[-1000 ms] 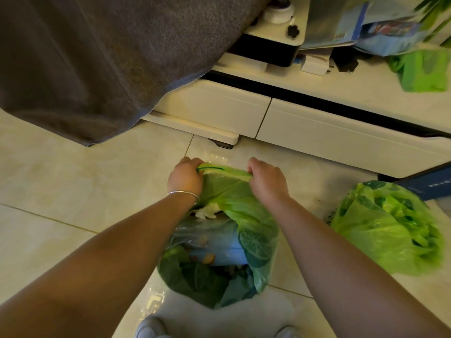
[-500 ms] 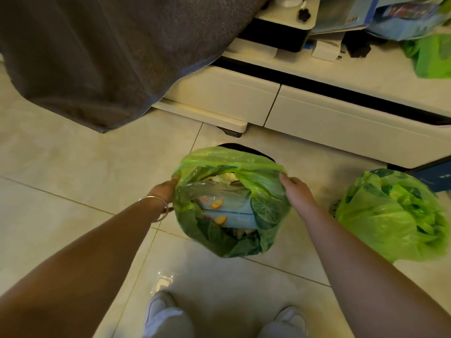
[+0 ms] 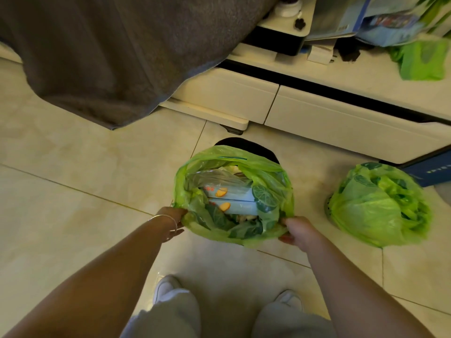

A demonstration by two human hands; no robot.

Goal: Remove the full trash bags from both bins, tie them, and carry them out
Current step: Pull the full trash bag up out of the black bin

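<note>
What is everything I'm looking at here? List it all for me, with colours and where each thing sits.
open trash bag: one, green with leaf and lemon print, floor centre, mouth held wide, packets inside
black bin: one, mostly hidden behind that bag
second trash bag: one, green, floor at right, bunched up
grey cloth: one, hanging down at upper left
low cabinet: one, cream with a dark gap, across the top right
clutter on the cabinet: several bluish packages and a green bag, too blurred to name
tiled floor: beige
shoes: two, white, bottom edge
left hand: grips the bag's rim, thin bangle on wrist
right hand: grips the opposite rim
</note>
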